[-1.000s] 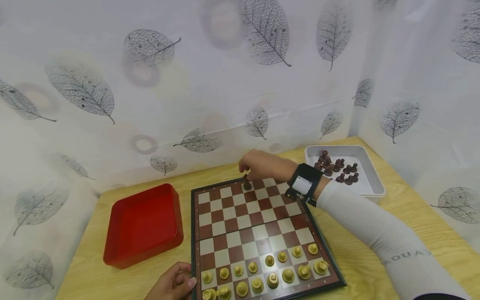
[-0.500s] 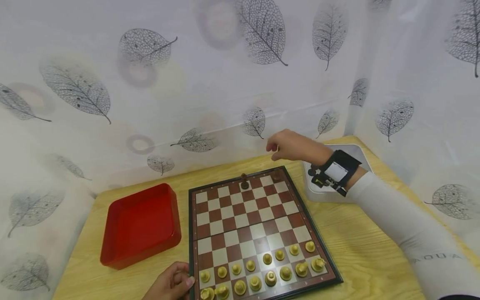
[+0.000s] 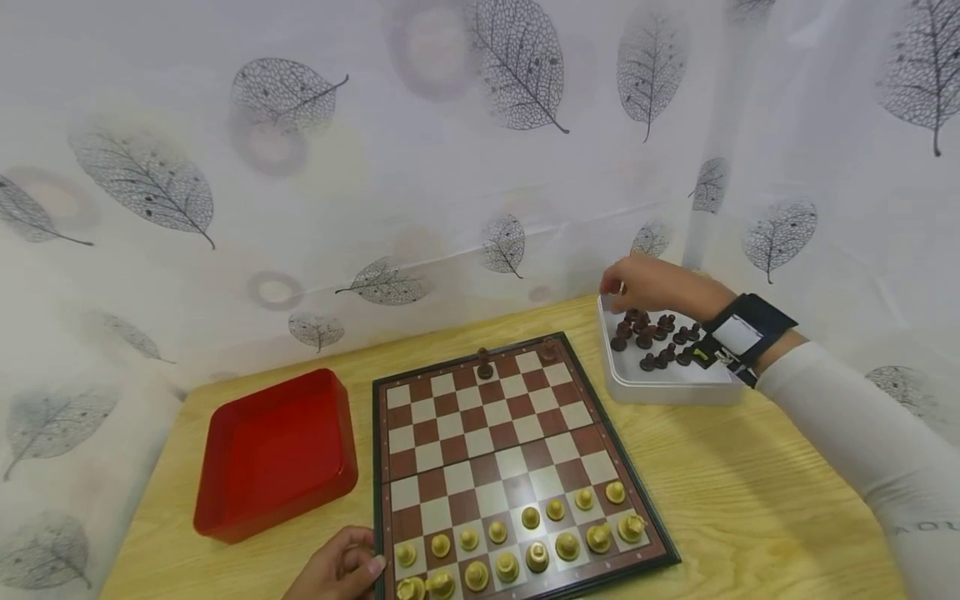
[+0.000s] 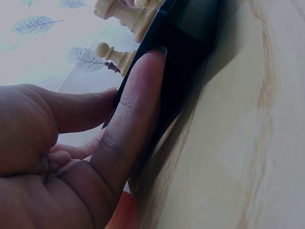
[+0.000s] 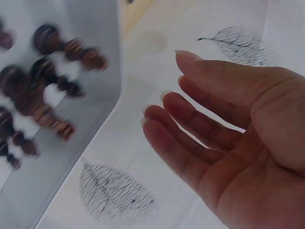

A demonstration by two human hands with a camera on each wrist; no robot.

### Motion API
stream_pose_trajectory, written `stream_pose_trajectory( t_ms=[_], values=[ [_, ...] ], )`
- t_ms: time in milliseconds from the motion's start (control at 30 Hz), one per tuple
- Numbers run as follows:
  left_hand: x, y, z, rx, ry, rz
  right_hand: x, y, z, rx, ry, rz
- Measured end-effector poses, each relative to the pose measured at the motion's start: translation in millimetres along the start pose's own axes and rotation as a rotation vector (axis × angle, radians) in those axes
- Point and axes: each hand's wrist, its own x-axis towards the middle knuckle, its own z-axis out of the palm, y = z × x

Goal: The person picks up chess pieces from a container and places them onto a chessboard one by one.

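A folding chessboard [image 3: 501,454] lies on the wooden table. Several light pieces [image 3: 525,542] fill its two near rows. Two dark pieces stand on the far row, one [image 3: 485,364] near the middle and one [image 3: 549,348] toward the right corner. My right hand [image 3: 618,287] hovers over the far left corner of a white tray [image 3: 678,385] of several dark pieces [image 3: 652,342]. In the right wrist view this hand [image 5: 162,95] has loose, spread fingers and holds nothing. My left hand [image 3: 371,562] pinches the board's near left corner, thumb and finger [image 4: 138,95] against its dark edge [image 4: 186,43].
An empty red tray [image 3: 273,450] sits left of the board. A leaf-patterned curtain [image 3: 375,167] closes off the back and right sides of the table. Bare wood [image 3: 750,483] lies to the right of the board, in front of the white tray.
My right hand let go of the dark piece on the far row, lifted, and swung right to above the white tray. The left hand stayed on the board's corner.
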Motion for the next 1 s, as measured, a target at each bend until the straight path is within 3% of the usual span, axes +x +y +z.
stream_pose_trajectory(
  t_ms=[433, 1000],
  values=[
    [-0.5, 0.7, 0.0, -0.043, -0.011, -0.014, -6.5, 31.8, 15.0, -0.096, -0.152, 0.023],
    [-0.3, 2.7, 1.6, -0.023, 0.009, -0.034, -7.9, 36.3, 38.3, -0.166, -0.147, 0.003]
  ],
)
